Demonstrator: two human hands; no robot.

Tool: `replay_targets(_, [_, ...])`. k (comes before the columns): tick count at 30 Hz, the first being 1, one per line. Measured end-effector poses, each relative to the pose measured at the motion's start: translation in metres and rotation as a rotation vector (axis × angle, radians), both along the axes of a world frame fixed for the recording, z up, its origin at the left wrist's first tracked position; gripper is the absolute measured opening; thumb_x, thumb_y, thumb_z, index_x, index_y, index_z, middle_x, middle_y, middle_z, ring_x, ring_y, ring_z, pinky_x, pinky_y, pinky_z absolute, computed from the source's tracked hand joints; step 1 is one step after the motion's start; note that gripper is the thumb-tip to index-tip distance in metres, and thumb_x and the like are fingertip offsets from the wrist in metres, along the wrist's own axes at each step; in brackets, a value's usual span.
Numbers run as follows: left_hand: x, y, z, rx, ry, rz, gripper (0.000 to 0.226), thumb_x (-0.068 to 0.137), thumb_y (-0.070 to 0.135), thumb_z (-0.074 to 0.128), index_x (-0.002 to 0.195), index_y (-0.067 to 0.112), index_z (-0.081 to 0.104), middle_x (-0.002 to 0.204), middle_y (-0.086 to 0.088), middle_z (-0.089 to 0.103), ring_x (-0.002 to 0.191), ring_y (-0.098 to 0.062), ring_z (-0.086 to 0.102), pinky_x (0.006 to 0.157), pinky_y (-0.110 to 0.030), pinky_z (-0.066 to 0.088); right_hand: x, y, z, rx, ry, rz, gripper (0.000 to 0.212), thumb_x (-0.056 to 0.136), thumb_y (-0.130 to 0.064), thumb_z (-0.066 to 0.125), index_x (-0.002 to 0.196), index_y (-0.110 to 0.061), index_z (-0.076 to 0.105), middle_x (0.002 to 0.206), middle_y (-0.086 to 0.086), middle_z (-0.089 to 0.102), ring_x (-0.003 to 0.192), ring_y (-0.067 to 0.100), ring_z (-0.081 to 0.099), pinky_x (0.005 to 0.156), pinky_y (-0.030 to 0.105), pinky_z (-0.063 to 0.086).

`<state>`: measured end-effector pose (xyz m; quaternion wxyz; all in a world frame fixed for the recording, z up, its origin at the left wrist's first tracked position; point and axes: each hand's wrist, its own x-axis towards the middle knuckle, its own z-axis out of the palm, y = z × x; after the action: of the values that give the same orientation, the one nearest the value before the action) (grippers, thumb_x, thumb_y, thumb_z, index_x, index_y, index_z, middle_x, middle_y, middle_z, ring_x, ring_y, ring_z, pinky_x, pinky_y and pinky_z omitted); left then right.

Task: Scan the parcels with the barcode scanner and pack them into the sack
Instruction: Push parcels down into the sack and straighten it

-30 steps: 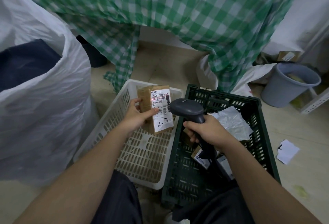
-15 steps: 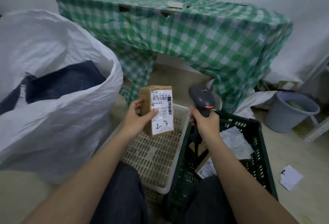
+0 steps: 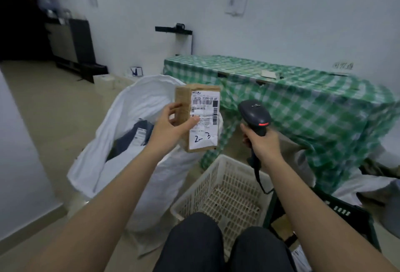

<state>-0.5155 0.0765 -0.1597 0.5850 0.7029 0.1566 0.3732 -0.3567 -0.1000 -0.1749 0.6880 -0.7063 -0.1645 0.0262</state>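
While the left hand point(image 3: 171, 123) pinches the upright parcel point(image 3: 198, 117) just above the sack's point(image 3: 138, 103) mouth, nearer it, the right hand point(image 3: 263, 142) grips the scanner point(image 3: 255, 116) beside the parcel.

Dim and bluish all over. Very dark at 10 o'clock. Blurry toward the edges, most at 3 o'clock. Bent lines near corners. Soft shadows, no glare.
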Motion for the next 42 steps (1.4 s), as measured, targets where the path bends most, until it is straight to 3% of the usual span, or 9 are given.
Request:
replay_targets(5, [-0.017,0.08,0.016,-0.024,-0.008,0.183,0.066,0.07,0.037,0.083,0.124,0.024,0.048,0.113,0.011,0.061,0.103,-0.017,0.065,0.09,-0.046,0.054,0.012,0.056,0.01,-0.156,-0.124,0.004,0.022,0.078,-0.034,0.078,0.081,-0.016,0.066,0.07,0.001,0.06,0.069,0.016,0.051,0.062,0.03,0.039])
replay_targets(9, [0.001,0.133,0.013,0.033,0.107,0.218,0.074,0.074,0.038,0.081,0.134,0.027,0.038,0.12,0.012,0.055,0.109,-0.013,0.06,0.092,-0.04,0.051,0.042,0.108,0.017,-0.24,-0.135,-0.011,0.025,0.08,-0.037,0.075,0.09,-0.016,0.066,0.09,0.008,0.067,0.088,0.023,0.062,0.073,0.033,0.045])
replay_targets(14, [0.056,0.179,-0.016,0.195,0.223,0.085,0.08,0.075,0.041,0.079,0.139,0.031,0.033,0.131,0.012,0.047,0.119,-0.014,0.052,0.1,-0.041,0.046,0.079,0.153,0.007,-0.416,-0.114,0.11,0.021,0.069,-0.019,0.082,0.083,-0.019,0.066,0.091,0.007,0.071,0.089,0.024,0.065,0.082,0.04,0.052])
replay_targets(18, [0.104,0.207,-0.07,0.626,0.677,-0.038,0.083,0.086,0.032,0.069,0.152,0.03,0.018,0.155,-0.004,0.022,0.137,-0.027,0.034,0.11,-0.04,0.034,0.099,0.162,-0.001,-0.438,-0.112,0.104,0.017,0.072,-0.011,0.076,0.074,-0.016,0.06,0.082,0.007,0.067,0.081,0.025,0.062,0.074,0.037,0.05])
replay_targets(21, [0.13,0.214,-0.098,0.732,0.983,-0.137,0.078,0.096,0.02,0.055,0.154,0.031,0.004,0.162,-0.009,0.001,0.14,-0.036,0.03,0.112,-0.038,0.03,0.115,0.162,0.002,-0.33,-0.137,-0.022,0.019,0.076,-0.011,0.068,0.068,-0.019,0.053,0.069,0.003,0.059,0.07,0.023,0.056,0.064,0.031,0.042])
replay_targets(29, [0.147,0.219,-0.092,0.902,1.276,-0.339,0.07,0.101,0.045,0.038,0.152,0.035,-0.009,0.161,-0.006,-0.006,0.146,-0.034,0.014,0.115,-0.045,0.023,0.112,0.155,-0.01,-0.125,-0.174,-0.15,0.022,0.076,-0.012,0.069,0.069,-0.027,0.054,0.069,-0.002,0.06,0.064,0.013,0.052,0.064,0.031,0.042])
replay_targets(32, [0.145,0.217,-0.092,0.873,1.29,-0.314,0.07,0.098,0.053,0.039,0.152,0.038,-0.003,0.162,-0.005,-0.005,0.147,-0.036,0.007,0.116,-0.05,0.019,0.104,0.148,-0.01,-0.116,-0.183,-0.146,0.017,0.076,-0.013,0.072,0.075,-0.025,0.059,0.072,-0.004,0.063,0.067,0.009,0.055,0.064,0.029,0.042])
replay_targets(37, [0.141,0.197,-0.097,0.985,0.915,-0.141,0.078,0.09,0.052,0.056,0.153,0.034,0.013,0.159,-0.008,0.01,0.139,-0.033,0.028,0.109,-0.044,0.034,0.099,0.129,-0.012,-0.235,-0.189,-0.116,0.019,0.079,-0.015,0.072,0.073,-0.027,0.057,0.075,-0.006,0.066,0.077,0.018,0.063,0.069,0.035,0.047])
replay_targets(42, [0.143,0.17,-0.079,0.931,0.93,-0.129,0.051,0.098,0.041,0.044,0.146,0.024,0.037,0.151,-0.008,0.035,0.131,-0.03,0.041,0.105,-0.039,0.034,0.106,0.129,0.022,-0.282,-0.322,-0.131,0.014,0.082,-0.015,0.069,0.084,-0.022,0.057,0.08,0.0,0.064,0.083,0.025,0.062,0.07,0.036,0.048])
